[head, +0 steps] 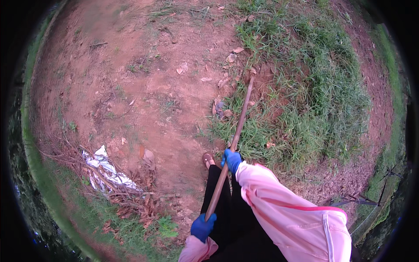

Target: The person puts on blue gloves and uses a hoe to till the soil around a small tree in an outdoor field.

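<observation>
Both my hands wear blue gloves and grip one long wooden handle (240, 122) that runs from my lap up to the grass. My left hand (203, 226) is closed around its near end, low in the view. Further up the shaft, my right hand (232, 160) holds it, in front of my dark trousers. The far end of the handle reaches a patch of bare reddish soil (270, 78) at the edge of the green grass (334, 82). Whatever head the tool has cannot be made out among soil and leaves.
A crumpled silvery sheet (108, 172) lies among dry twigs and brown leaves (142, 206) at the lower left. My brown shoe (208, 159) stands on reddish dirt beside the grass. Dry leaves (231, 58) are scattered near the handle's far end. Dark thin branches (363, 199) show at the right.
</observation>
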The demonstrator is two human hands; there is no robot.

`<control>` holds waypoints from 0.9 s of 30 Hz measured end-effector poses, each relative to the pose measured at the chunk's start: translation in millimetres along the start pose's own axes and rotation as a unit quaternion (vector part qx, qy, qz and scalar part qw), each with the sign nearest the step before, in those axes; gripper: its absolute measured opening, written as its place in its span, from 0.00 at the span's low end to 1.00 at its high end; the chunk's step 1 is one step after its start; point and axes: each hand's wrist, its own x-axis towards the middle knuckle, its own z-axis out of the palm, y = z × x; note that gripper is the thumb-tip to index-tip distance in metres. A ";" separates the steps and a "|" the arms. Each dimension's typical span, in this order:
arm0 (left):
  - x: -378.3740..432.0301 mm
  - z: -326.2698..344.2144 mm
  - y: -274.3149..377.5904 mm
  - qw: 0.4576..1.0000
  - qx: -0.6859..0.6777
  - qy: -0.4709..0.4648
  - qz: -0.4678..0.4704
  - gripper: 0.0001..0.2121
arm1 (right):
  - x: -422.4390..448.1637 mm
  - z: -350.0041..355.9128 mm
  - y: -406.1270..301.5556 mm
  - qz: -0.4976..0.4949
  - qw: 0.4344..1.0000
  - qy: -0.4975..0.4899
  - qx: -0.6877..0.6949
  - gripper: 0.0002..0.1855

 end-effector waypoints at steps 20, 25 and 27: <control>69.3 84.7 102.6 0.968 0.103 -0.034 0.227 0.17 | 25.5 -94.3 -175.7 -0.065 0.996 0.007 0.057 0.10; -2.5 -30.3 -94.0 0.958 0.249 -0.067 0.126 0.23 | -68.3 -54.2 96.6 0.082 0.985 0.089 0.120 0.09; -39.3 -72.3 -85.0 0.960 0.253 -0.110 0.052 0.23 | -93.0 -42.9 153.2 0.117 0.978 0.070 0.159 0.10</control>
